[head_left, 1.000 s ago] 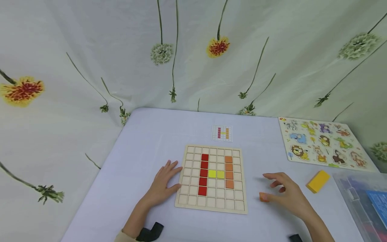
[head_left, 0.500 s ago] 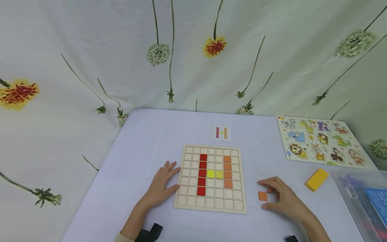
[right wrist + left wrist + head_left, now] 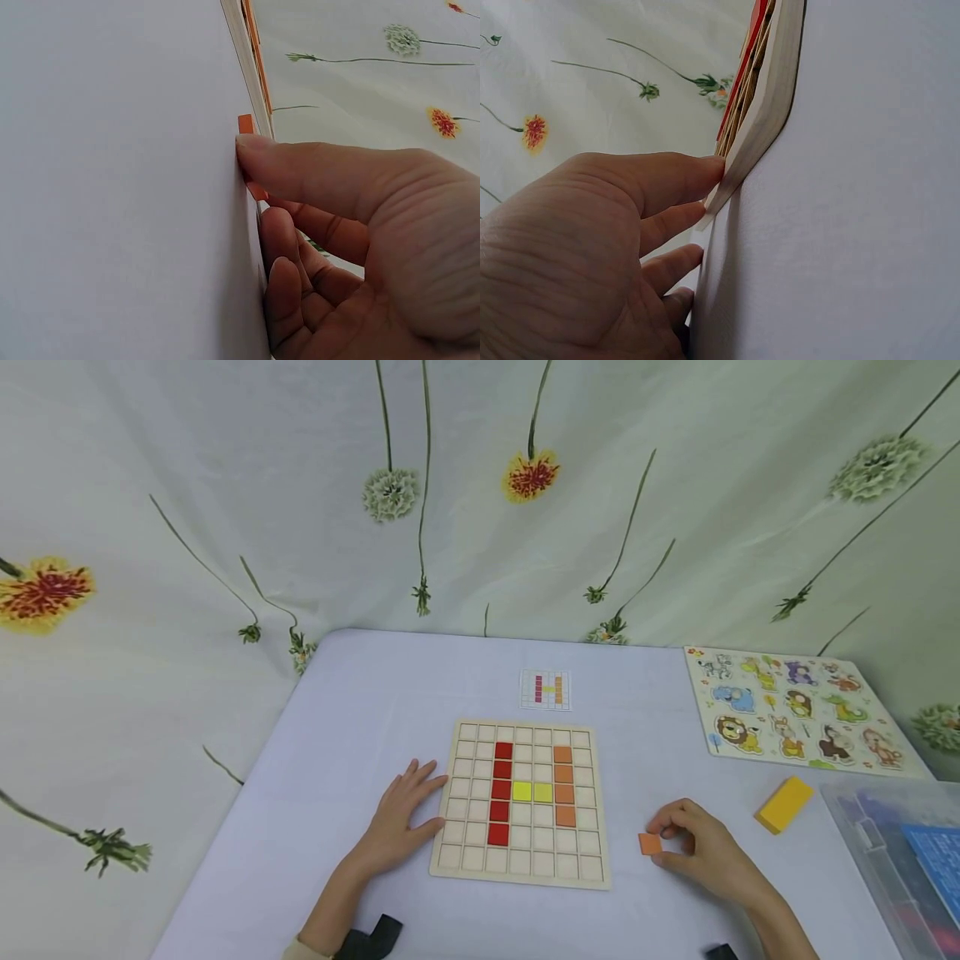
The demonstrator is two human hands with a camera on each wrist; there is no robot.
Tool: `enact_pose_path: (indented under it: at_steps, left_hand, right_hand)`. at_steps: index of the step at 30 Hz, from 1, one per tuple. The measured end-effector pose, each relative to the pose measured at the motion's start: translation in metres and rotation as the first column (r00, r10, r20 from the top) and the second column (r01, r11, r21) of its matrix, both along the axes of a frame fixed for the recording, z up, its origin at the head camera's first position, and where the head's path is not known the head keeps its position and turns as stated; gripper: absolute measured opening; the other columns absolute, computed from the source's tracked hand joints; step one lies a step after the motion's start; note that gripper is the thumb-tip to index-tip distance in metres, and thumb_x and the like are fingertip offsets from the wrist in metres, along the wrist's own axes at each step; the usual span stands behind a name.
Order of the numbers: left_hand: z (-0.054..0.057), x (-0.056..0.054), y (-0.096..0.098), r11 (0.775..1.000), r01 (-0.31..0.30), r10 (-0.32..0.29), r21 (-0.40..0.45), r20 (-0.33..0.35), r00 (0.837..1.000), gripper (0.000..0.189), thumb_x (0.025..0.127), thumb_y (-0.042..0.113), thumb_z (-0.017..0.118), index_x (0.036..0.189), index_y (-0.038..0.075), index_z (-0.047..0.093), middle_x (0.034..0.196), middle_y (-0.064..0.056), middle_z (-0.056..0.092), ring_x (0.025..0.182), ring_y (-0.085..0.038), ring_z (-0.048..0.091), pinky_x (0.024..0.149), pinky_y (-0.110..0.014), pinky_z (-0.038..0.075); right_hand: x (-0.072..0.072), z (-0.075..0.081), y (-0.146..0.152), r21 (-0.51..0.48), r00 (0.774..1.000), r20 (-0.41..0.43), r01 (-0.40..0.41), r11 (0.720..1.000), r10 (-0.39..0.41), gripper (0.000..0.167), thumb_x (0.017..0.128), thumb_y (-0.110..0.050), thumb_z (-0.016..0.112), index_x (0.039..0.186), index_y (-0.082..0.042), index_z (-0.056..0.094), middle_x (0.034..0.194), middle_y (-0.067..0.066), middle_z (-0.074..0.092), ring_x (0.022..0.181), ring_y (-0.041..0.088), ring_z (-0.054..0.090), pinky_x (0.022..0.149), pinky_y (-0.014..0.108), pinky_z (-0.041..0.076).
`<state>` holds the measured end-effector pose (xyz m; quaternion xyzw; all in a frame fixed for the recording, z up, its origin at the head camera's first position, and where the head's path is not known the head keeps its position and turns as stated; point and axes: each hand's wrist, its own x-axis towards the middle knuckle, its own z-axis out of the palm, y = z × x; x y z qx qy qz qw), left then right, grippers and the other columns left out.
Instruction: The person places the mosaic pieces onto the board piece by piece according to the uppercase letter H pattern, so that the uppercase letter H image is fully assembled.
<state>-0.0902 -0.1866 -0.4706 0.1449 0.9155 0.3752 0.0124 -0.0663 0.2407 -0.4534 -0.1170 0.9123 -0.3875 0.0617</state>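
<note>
A square wooden grid board (image 3: 521, 864) lies on the white table. In it sit a column of red tiles (image 3: 500, 790), two yellow tiles (image 3: 532, 792) and a column of orange tiles (image 3: 564, 785). My left hand (image 3: 396, 818) rests at the board's left side, fingers spread; its thumb and forefinger touch the edge in the left wrist view. To the right of the board, my right hand (image 3: 701, 847) pinches a loose orange square tile (image 3: 649, 844) between thumb and forefinger, at the table surface. The thumb covers part of that tile (image 3: 245, 126) in the right wrist view.
A small pattern card (image 3: 545, 690) lies behind the board. At the right are an animal puzzle board (image 3: 806, 710), a yellow block (image 3: 783, 805) and a clear plastic box (image 3: 885, 852). A flowered cloth (image 3: 465, 527) hangs behind the table.
The right thumb moved off the orange tile, then thumb and forefinger closed on it from the tile's right side. The left hand stays at the board's edge.
</note>
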Motion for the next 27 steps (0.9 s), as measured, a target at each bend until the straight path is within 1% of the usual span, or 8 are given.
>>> enact_pose_path:
  at_steps: [4, 6, 12, 16, 19, 24, 27]
  left_hand:
    - [0.001, 0.001, -0.001, 1.000, 0.003, -0.003, 0.003, -0.002, 1.000, 0.056, 0.084, 0.010, 0.068, 0.138, 0.006, 0.054, 0.155, -0.018, 0.036, 0.149, -0.043, 0.016, 0.118, -0.061, 0.010]
    - [0.001, 0.001, -0.001, 1.000, 0.004, -0.004, 0.005, -0.001, 1.000, 0.056, 0.084, 0.009, 0.068, 0.138, 0.006, 0.054, 0.155, -0.019, 0.036, 0.149, -0.043, 0.016, 0.118, -0.062, 0.009]
    - [0.001, 0.001, 0.000, 1.000, 0.006, -0.006, -0.001, -0.001, 1.000, 0.056, 0.084, 0.010, 0.068, 0.138, 0.006, 0.053, 0.156, -0.018, 0.036, 0.149, -0.043, 0.016, 0.118, -0.062, 0.010]
    - [0.001, 0.001, 0.000, 1.000, 0.007, -0.007, 0.003, -0.008, 1.000, 0.056, 0.084, 0.010, 0.068, 0.138, 0.005, 0.053, 0.155, -0.019, 0.036, 0.149, -0.043, 0.016, 0.117, -0.062, 0.010]
    - [0.001, 0.001, 0.000, 1.000, 0.006, -0.006, 0.000, -0.016, 1.000, 0.056, 0.084, 0.010, 0.069, 0.138, 0.005, 0.054, 0.155, -0.020, 0.036, 0.148, -0.043, 0.017, 0.117, -0.063, 0.011]
    - [0.001, 0.001, -0.001, 1.000, 0.008, -0.008, -0.003, -0.020, 1.000, 0.056, 0.084, 0.010, 0.069, 0.137, 0.004, 0.054, 0.154, -0.021, 0.037, 0.148, -0.044, 0.017, 0.117, -0.063, 0.011]
    - [0.001, 0.001, -0.001, 1.000, 0.010, -0.010, 0.002, -0.019, 1.000, 0.056, 0.083, 0.010, 0.069, 0.137, 0.003, 0.054, 0.154, -0.021, 0.037, 0.148, -0.044, 0.017, 0.117, -0.063, 0.011]
  right_hand:
    - [0.000, -0.001, -0.002, -0.004, 1.000, -0.028, 0.007, 1.000, -0.007, 0.028, 0.072, -0.007, 0.084, 0.092, -0.016, 0.067, 0.094, -0.005, 0.056, 0.081, 0.001, 0.048, 0.064, 0.018, 0.041]
    - [0.000, 0.000, -0.002, 0.000, 0.999, -0.025, 0.027, 1.000, -0.027, 0.027, 0.073, -0.009, 0.084, 0.094, -0.015, 0.067, 0.092, -0.005, 0.058, 0.079, 0.001, 0.049, 0.064, 0.019, 0.041]
    - [-0.001, 0.004, -0.005, 0.052, 0.991, 0.007, 0.130, 0.990, -0.131, 0.026, 0.077, -0.006, 0.080, 0.100, -0.009, 0.067, 0.085, -0.003, 0.063, 0.074, 0.003, 0.052, 0.063, 0.019, 0.046]
    - [-0.003, 0.008, -0.008, 0.084, 0.983, 0.028, 0.176, 0.981, -0.179, 0.025, 0.078, -0.005, 0.078, 0.101, -0.007, 0.068, 0.084, -0.001, 0.064, 0.072, 0.004, 0.054, 0.063, 0.019, 0.048]
    - [-0.003, 0.013, -0.013, 0.086, 0.982, 0.018, 0.184, 0.979, -0.186, 0.025, 0.078, -0.005, 0.078, 0.100, -0.007, 0.068, 0.083, 0.000, 0.064, 0.072, 0.005, 0.054, 0.062, 0.019, 0.048]
    - [-0.006, 0.020, -0.024, 0.049, 0.985, -0.047, 0.167, 0.985, -0.165, 0.025, 0.075, 0.000, 0.078, 0.097, -0.006, 0.068, 0.083, 0.000, 0.064, 0.071, 0.004, 0.054, 0.061, 0.018, 0.049]
    - [-0.008, 0.023, -0.032, 0.021, 0.987, -0.052, 0.151, 0.988, -0.150, 0.026, 0.074, 0.002, 0.078, 0.097, -0.006, 0.069, 0.084, 0.000, 0.064, 0.070, 0.003, 0.054, 0.061, 0.019, 0.049]
